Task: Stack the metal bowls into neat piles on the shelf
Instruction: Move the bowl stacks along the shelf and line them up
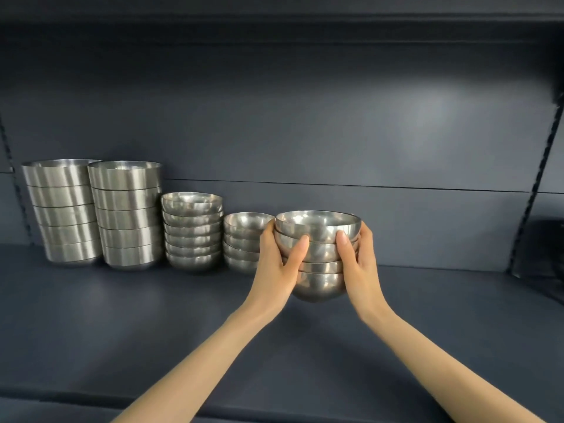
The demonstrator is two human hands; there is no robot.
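Shelf (152,331), left to right. Two tall piles of deep bowls at 9 o'clock: first pile (64,212), second pile (126,215), touching side by side. Then the round-bowl pile (193,232), and a low pile (244,239) partly hidden behind the left hand (279,264). Left hand grips the held stack (319,254) at its 9 o'clock, thumb across the front. Right hand (358,261) grips it at 3 o'clock, same way. Stack upright, just right of centre, beside the low pile. Can't tell if it touches the shelf. Dark object (540,248) at far 3 o'clock.

Both forearms (195,361) bare to the frame edge. Left grip (274,267) and right grip (363,264): slender fingers (297,254), thumbnails (341,237) seemingly short, rounded.
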